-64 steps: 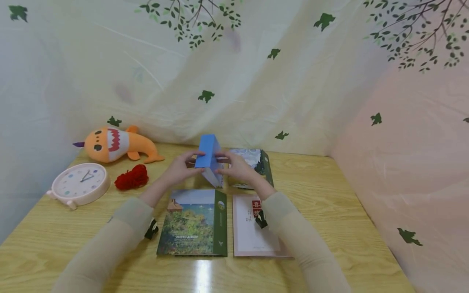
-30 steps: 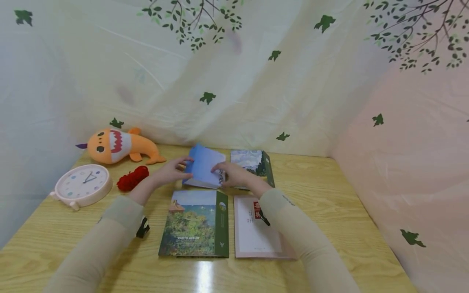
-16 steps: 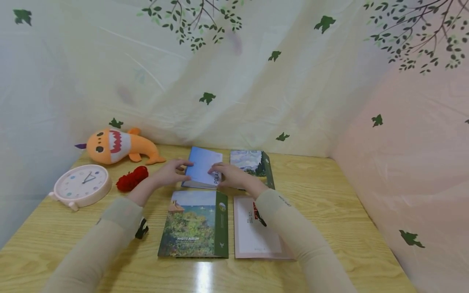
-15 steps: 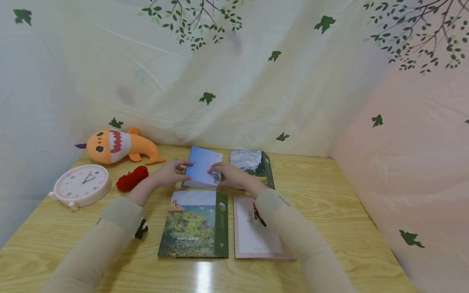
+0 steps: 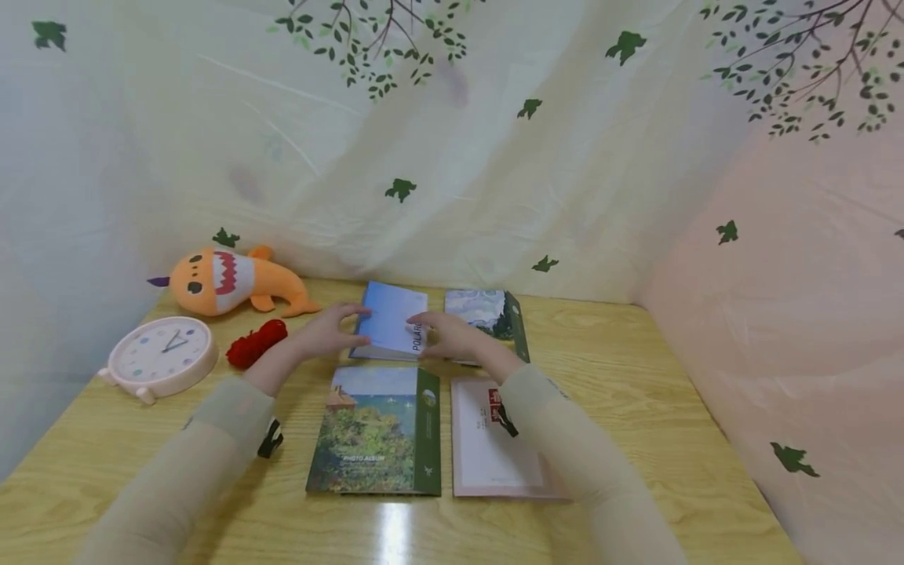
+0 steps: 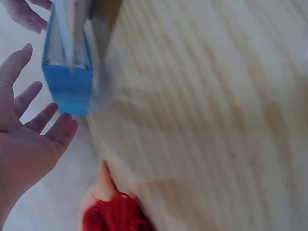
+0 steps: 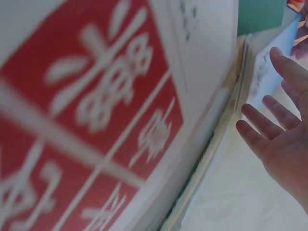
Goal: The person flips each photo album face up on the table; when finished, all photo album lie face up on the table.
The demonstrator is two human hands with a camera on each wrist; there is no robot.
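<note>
In the head view, a blue book (image 5: pixel 388 318) with "POLAR…" lettering on its cover lies at the back of the table. My left hand (image 5: pixel 326 329) is at its left side, fingers spread beside the blue spine (image 6: pixel 70 91) in the left wrist view. On the other side my right hand (image 5: pixel 453 336) reaches the lettered edge, its fingers loosely extended. Neither hand curls round the book. Directly in front lies a photo album (image 5: pixel 370 439) with a seaside picture. A pale pink book (image 5: pixel 487 463) with a red label sits beside it, partly under my right forearm.
A second picture-covered album (image 5: pixel 480 310) lies behind the pink book. At the left are an orange plush shark (image 5: pixel 264 282), a bundle of red yarn (image 5: pixel 257 344) and a pale pink clock (image 5: pixel 162 357). A draped curtain (image 5: pixel 452 157) borders the wooden table (image 5: pixel 621 377).
The blue book was tilted up between both hands; it has been lowered flat onto the table. The hands have loosened and stay at its two sides.
</note>
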